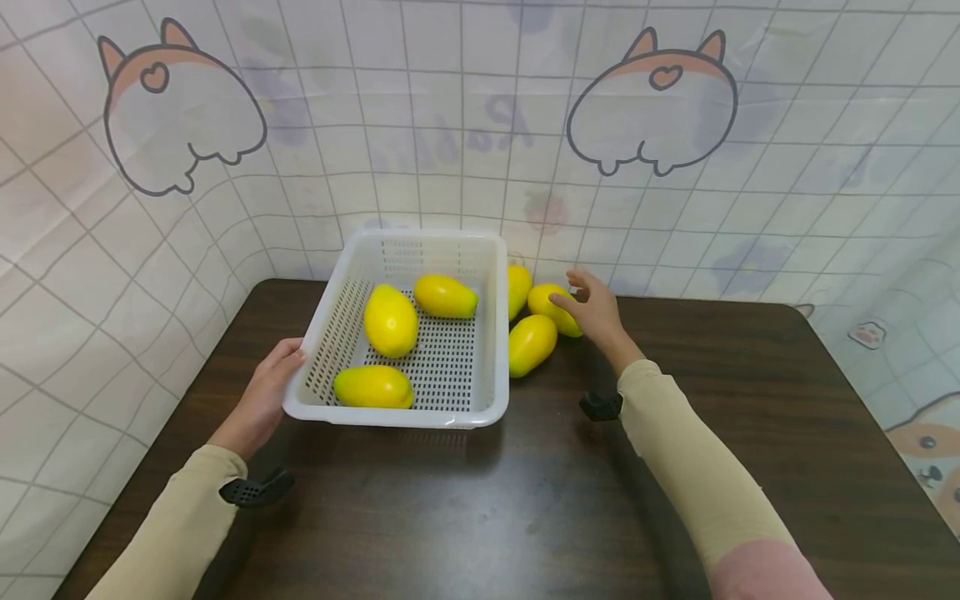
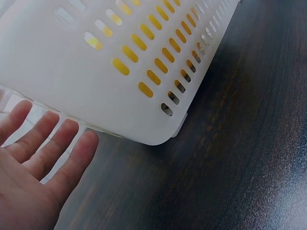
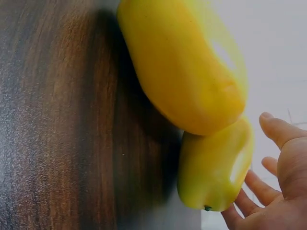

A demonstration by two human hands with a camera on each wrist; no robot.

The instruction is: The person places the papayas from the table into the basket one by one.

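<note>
A white slotted plastic basket [image 1: 454,418] stands on the left part of the table with three yellow mangoes [image 1: 391,321] inside, spaced apart. At its left side my left hand [image 1: 264,392] touches the basket near the rim. The left wrist view shows those fingers [image 2: 79,153] fairly straight, tips against the outer edge. Three more mangoes lie close to the basket's right wall. Over the rear right mango [image 1: 551,305] my right hand [image 1: 597,315] reaches with thumb and fingers spread. In the right wrist view its fingers are partly behind the farther mango [image 3: 216,167].
A nearer mango [image 1: 532,344] lies in front of that one, and another mango [image 1: 517,290] is partly hidden by the basket wall. The dark wooden table [image 1: 750,433] extends right and forward. A white checked cloth [image 1: 450,108] hangs directly behind it.
</note>
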